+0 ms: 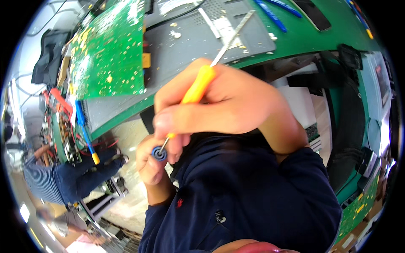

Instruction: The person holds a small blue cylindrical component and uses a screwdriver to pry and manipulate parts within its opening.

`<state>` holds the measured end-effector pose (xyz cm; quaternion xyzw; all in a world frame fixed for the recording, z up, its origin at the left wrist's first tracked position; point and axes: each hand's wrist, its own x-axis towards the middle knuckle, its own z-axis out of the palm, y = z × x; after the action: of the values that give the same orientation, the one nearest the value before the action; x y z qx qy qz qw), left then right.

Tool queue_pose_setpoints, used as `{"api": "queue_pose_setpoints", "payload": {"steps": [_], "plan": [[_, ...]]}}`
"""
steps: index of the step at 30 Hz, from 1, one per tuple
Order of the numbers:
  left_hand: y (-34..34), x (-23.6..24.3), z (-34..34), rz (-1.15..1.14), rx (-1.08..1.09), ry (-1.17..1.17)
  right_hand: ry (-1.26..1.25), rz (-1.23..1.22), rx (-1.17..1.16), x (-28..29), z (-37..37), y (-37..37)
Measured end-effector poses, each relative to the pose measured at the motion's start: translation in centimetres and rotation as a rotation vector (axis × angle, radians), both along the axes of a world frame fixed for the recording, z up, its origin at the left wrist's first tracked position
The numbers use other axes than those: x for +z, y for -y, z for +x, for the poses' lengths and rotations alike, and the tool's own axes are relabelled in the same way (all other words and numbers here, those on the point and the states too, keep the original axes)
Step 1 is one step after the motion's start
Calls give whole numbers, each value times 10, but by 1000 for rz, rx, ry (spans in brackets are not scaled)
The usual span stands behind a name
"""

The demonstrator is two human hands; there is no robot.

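My right hand is closed around the yellow handle of a double-ended hand tool. One metal shaft slants up and right over the grey mat; a thinner metal tip comes out of the lower end. That tip reaches a small round dark-blue part with concentric rings on its face. Below it, my left hand pinches the blue part in front of my chest. I cannot tell whether the tip sits inside the part or only touches it. The rest of the part is hidden by the left fingers.
A large green circuit board stands on the grey mat at left. Blue-handled tools and a dark phone lie on the green bench at the far right. A blue tool with a yellow tip projects past the bench edge. Another person stands at left.
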<state>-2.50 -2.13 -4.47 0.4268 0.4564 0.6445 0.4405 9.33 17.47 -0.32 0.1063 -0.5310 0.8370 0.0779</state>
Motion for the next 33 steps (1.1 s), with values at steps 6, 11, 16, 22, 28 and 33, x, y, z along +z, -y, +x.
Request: {"api": "queue_pose_setpoints", "payload": {"steps": [6, 11, 16, 22, 28, 33], "plan": [[-8, 2, 1, -26, -86, -7, -40, 87, -111, -1, 2, 2], [-10, 6, 0, -65, -145, -62, -212, 103, -194, -7, -7, 9], [-10, 7, -4, -114, -148, -112, -243, 86, -242, -18, -8, 16], [-14, 14, -9, -116, -143, -226, -196, 250, -280, -10, -6, 15], [-14, 14, -5, -122, -57, -243, -162, 300, -295, -12, -8, 16], [-14, 17, -13, -209, -66, -287, -67, 636, -164, 2, -13, 1]]}}
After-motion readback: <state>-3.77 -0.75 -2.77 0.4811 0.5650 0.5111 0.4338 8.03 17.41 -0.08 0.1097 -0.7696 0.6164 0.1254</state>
